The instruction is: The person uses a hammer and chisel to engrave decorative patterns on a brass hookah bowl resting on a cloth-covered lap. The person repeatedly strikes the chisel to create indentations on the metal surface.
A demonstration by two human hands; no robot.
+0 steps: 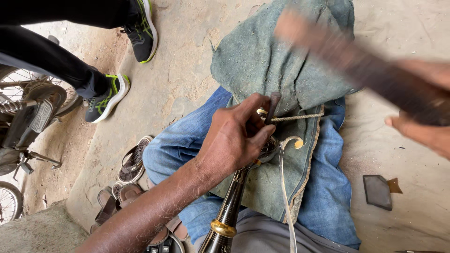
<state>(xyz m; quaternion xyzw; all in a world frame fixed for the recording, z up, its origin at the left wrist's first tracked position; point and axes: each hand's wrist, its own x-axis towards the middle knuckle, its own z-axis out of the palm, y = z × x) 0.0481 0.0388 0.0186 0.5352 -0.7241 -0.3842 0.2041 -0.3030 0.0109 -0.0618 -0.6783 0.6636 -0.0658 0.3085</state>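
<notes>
Left hand: the left hand (pixel 234 136) is closed around a short dark punch (pixel 272 107), which is held upright with its tip down.
Punch spot: the punch is pressed near a thin rope (pixel 297 117) and a bright metal loop (pixel 290 141), just right of the left fingers.
Right hand: the right hand (pixel 424 119) is clenched on a long dark tool (pixel 356 58), raised up and to the right; the tool is blurred, so its kind cannot be told.
Long piece: a dark stick with gold rings (pixel 228 213) is laid below the left hand, across the lap.
Under the hands: a green cloth (pixel 272 61) is spread over blue jeans (pixel 187 140).
Far left: another person's black and green shoes (pixel 105 98) are seen well away from the hands.
Risk: the left fingers could be hit if the raised tool were brought down crooked, because they are wrapped right beside the punch top. The punch could also be knocked sideways off its spot.
</notes>
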